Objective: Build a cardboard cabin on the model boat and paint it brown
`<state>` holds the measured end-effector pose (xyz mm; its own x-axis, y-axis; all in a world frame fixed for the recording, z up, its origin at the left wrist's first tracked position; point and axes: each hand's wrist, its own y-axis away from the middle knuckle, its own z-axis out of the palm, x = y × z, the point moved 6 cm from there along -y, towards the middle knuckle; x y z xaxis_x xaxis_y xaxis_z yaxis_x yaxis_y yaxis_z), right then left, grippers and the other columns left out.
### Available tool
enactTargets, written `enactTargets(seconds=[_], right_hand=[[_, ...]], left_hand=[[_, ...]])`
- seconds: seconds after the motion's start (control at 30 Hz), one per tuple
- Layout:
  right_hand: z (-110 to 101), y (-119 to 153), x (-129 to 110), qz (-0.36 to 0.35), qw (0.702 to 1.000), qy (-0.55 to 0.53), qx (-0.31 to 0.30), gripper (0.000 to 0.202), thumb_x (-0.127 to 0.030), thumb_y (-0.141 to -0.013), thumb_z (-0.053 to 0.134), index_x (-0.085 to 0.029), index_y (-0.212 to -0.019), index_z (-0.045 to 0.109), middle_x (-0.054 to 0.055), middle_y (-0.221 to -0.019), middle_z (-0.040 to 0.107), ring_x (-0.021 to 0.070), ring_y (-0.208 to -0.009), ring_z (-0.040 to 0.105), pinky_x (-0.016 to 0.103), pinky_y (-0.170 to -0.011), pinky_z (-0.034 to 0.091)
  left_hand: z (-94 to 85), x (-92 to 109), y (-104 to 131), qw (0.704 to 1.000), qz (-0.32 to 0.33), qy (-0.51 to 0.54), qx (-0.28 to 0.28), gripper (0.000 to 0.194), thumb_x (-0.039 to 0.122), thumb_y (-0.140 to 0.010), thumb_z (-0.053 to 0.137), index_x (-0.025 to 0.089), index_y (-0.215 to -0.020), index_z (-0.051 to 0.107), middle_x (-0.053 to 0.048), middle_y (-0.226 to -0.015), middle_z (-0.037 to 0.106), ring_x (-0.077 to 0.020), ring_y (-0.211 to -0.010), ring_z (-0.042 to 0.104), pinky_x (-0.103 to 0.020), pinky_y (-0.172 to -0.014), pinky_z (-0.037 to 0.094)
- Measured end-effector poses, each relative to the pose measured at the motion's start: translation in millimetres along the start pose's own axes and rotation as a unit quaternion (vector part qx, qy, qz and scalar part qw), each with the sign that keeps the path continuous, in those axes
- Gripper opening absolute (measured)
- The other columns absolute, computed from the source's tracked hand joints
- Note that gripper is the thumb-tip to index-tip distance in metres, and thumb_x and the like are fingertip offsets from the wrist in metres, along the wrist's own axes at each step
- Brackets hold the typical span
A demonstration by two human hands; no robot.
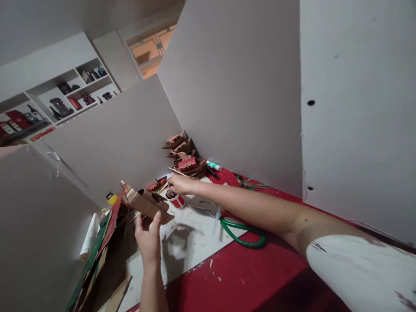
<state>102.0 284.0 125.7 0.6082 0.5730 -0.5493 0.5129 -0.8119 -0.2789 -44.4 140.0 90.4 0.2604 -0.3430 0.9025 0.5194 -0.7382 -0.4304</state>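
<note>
A brown cardboard model (147, 204) with a pointed, patterned tip is held up by my left hand (147, 234), its thumb and fingers closed round the underside. My right hand (180, 184) reaches over a red and white cup (177, 201) holding dark items. Its fingers are bent down at the cup's top, and what they pinch, if anything, is too small to tell. Green-handled scissors (243, 232) lie beneath my right forearm. Behind my right hand stands a stack of brown boat-like models (180, 147) with a red roll (188, 164) against it.
A white sheet (195, 251) with scraps covers part of the red table (253, 273). Cardboard sheets (97, 255), a white roll (90, 236) and a yellow jar (112, 198) are at left. Pliers (251, 184) and a glue tube (214, 166) lie by grey panels.
</note>
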Motion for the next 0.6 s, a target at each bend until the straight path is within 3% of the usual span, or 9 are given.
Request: enactTargets(seconds=[0.13,0.37,0.6], right_hand=[[3,-7,5,-0.001,1.000,-0.014,-0.005,0.029,-0.033,-0.093,0.056,-0.015,-0.116,0.058,0.008,-0.116,0.061,0.0209,-0.098,0.062,0.040,-0.083,0.054],[-12,3,21,0.013,0.992,-0.089,0.089,0.029,-0.033,-0.093,0.056,-0.016,-0.117,0.058,0.009,-0.118,0.060,0.0211,-0.101,0.061,0.042,-0.086,0.053],[-18,19,42,0.040,0.948,-0.256,0.185,0.023,-0.032,-0.093,0.057,-0.013,-0.106,0.062,0.006,-0.104,0.064,0.0174,-0.090,0.064,0.037,-0.079,0.054]], left_hand=[[-1.0,0,0,1.000,0.007,0.004,-0.004,0.043,0.041,-0.067,0.077,0.016,-0.099,0.063,-0.011,-0.098,0.072,-0.0241,-0.093,0.067,-0.037,-0.085,0.051],[-0.9,-2,-1,1.000,0.003,-0.005,-0.004,0.042,0.041,-0.067,0.077,0.017,-0.098,0.063,-0.010,-0.098,0.072,-0.0241,-0.093,0.067,-0.037,-0.085,0.051],[-0.1,-9,-4,0.999,-0.011,-0.030,-0.011,0.044,0.042,-0.065,0.077,0.017,-0.098,0.064,-0.010,-0.095,0.073,-0.0241,-0.090,0.068,-0.038,-0.083,0.052]])
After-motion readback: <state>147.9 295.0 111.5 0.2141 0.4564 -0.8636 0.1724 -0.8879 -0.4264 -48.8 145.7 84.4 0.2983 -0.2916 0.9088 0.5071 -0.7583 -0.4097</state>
